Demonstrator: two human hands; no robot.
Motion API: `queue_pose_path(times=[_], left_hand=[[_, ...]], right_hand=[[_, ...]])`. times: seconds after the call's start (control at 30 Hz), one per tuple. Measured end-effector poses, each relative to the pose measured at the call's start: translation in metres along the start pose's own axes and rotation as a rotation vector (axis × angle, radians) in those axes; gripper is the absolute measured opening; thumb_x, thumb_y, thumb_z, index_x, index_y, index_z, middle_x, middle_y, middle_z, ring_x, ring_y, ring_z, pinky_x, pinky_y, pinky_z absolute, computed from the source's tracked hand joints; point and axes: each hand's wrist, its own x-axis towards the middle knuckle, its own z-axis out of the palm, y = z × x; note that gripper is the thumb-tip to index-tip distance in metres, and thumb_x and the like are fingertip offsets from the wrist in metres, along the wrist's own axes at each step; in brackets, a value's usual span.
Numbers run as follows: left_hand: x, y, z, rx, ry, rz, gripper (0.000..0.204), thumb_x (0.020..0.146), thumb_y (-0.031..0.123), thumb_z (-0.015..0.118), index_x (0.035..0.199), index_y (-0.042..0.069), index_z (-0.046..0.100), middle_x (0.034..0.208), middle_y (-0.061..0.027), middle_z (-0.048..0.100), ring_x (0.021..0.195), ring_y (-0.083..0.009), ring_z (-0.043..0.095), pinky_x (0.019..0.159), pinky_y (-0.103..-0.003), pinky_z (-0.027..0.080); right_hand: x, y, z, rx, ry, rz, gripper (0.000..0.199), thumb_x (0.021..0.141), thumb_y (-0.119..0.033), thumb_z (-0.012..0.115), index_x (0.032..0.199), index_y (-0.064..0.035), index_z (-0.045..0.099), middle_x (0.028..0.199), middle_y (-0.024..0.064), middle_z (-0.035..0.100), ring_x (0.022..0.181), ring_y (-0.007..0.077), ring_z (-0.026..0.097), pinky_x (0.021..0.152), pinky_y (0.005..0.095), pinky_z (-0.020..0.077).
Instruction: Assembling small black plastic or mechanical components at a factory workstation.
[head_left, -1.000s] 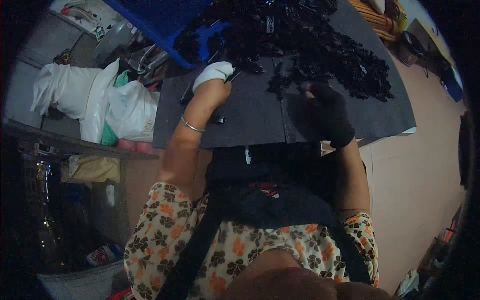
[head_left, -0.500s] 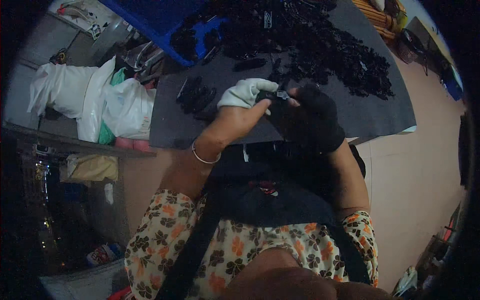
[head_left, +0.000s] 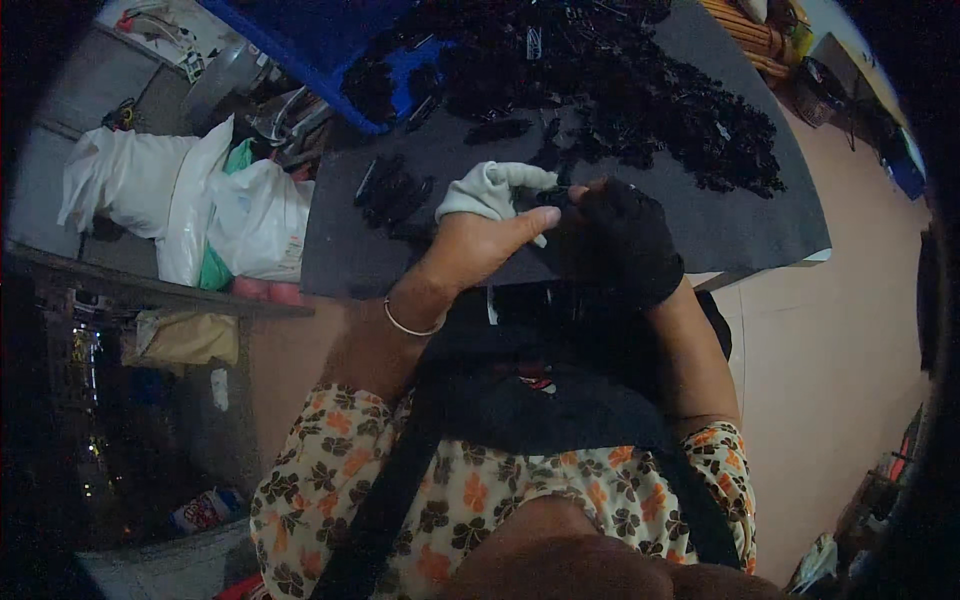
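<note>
Fingers: both hands meet over the near edge of the dark grey mat [head_left: 760, 225]. The left hand [head_left: 480, 235], fingers in pale cloth covers, and the right hand [head_left: 625, 240], in a black glove, pinch together on a small black part [head_left: 560, 197].
Part: it sits between the fingertips, at 3 o'clock from the left hand and 9 o'clock from the right; its long axis cannot be told.
Nearer hand: both touch it, equally close.
Around: a small cluster of black parts [head_left: 392, 192] lies at 9 o'clock from the hands; a big heap of black parts [head_left: 640, 90] at 12 o'clock; a blue bin [head_left: 330, 40] at 11 o'clock; white bags [head_left: 200, 200] far at 9 o'clock.
Change: a second ago the left hand reached out toward 11 o'clock; now it is drawn back to join the right.
</note>
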Motion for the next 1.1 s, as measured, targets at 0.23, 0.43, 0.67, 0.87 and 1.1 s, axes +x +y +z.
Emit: queue_pose_path(times=[0.23, 0.43, 0.67, 0.87, 1.1], left_hand=[[-0.002, -0.004, -0.002, -0.211, 0.01, -0.047, 0.025, 0.078, 0.0, 0.064, 0.101, -0.003, 0.056, 0.096, -0.01, 0.061, 0.075, -0.0118, 0.059, 0.065, -0.024, 0.051], [-0.007, 0.0, -0.006, -0.18, 0.0, -0.082, 0.022, 0.078, 0.001, 0.063, 0.099, -0.003, 0.056, 0.096, -0.0099, 0.061, 0.073, -0.0124, 0.06, 0.065, -0.025, 0.051], [-0.014, 0.005, -0.003, 0.075, -0.058, 0.083, 0.016, 0.079, 0.001, 0.062, 0.094, -0.002, 0.059, 0.089, -0.0094, 0.063, 0.071, -0.0107, 0.059, 0.062, -0.022, 0.049], [-0.017, 0.008, -0.011, 0.091, -0.106, 0.063, 0.018, 0.076, 0.001, 0.064, 0.093, -0.001, 0.061, 0.087, -0.009, 0.064, 0.076, -0.0116, 0.06, 0.064, -0.023, 0.049], [-0.016, 0.0, -0.105, 0.802, 0.351, 0.425, 0.011, 0.075, 0.008, 0.06, 0.085, 0.005, 0.064, 0.08, -0.0101, 0.063, 0.072, -0.0229, 0.061, 0.065, -0.032, 0.048]], right_hand=[[-0.005, 0.003, 0.001, -0.029, 0.109, -0.135, 0.036, 0.065, -0.009, 0.068, 0.099, -0.0061, 0.055, 0.088, 0.0137, 0.058, 0.077, 0.0312, 0.057, 0.062, 0.0383, 0.0474], [0.001, -0.005, 0.0, -0.082, 0.032, -0.102, 0.027, 0.067, -0.019, 0.068, 0.087, -0.003, 0.06, 0.084, 0.0148, 0.059, 0.08, 0.0324, 0.057, 0.069, 0.0402, 0.0463], [-0.002, -0.006, 0.0, 0.585, -0.127, 0.405, 0.026, 0.075, -0.016, 0.064, 0.093, 0.0017, 0.059, 0.084, 0.013, 0.059, 0.079, 0.0202, 0.058, 0.067, 0.032, 0.0459], [0.001, -0.008, -0.002, 0.572, -0.259, 0.424, 0.023, 0.076, -0.019, 0.064, 0.086, 0.0014, 0.059, 0.074, 0.0128, 0.058, 0.07, 0.0193, 0.057, 0.064, 0.0306, 0.045], [0.004, 0.011, -0.01, -0.182, 0.078, 0.274, 0.02, 0.075, -0.019, 0.06, 0.086, -0.0025, 0.059, 0.078, 0.0157, 0.058, 0.073, 0.0315, 0.057, 0.065, 0.0407, 0.0452]])
